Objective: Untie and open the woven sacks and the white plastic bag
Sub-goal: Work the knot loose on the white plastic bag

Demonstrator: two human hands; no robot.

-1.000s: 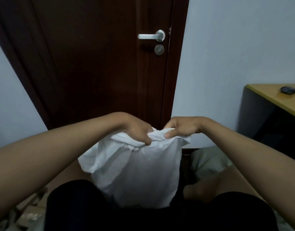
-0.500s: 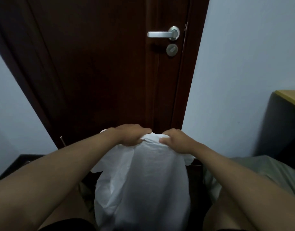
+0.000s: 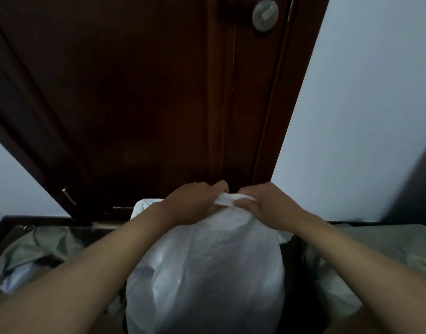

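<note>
Fingers of left hand [image 3: 195, 203] curled round the bunched neck of the white plastic bag [image 3: 207, 273], thumb tucked under the twist; fingers of right hand [image 3: 267, 206] likewise clamped on the same gathered neck from the other side. Knuckles of both nearly touching above the bag's top. No readable brand, label or writing on the bag or anywhere else. Bag upright and bulging directly beneath both hands, between the forearms, its twisted top pinched between the two grips. Grey-green woven sack [image 3: 366, 256] slumped just beside the bag on the right, another woven sack [image 3: 38, 249] crumpled on the left, each partly hidden by a forearm. Dark wooden door [image 3: 134, 92] close behind, round lock plate [image 3: 265, 14] near its upper edge, pale wall [image 3: 363, 104] to the right.
</note>
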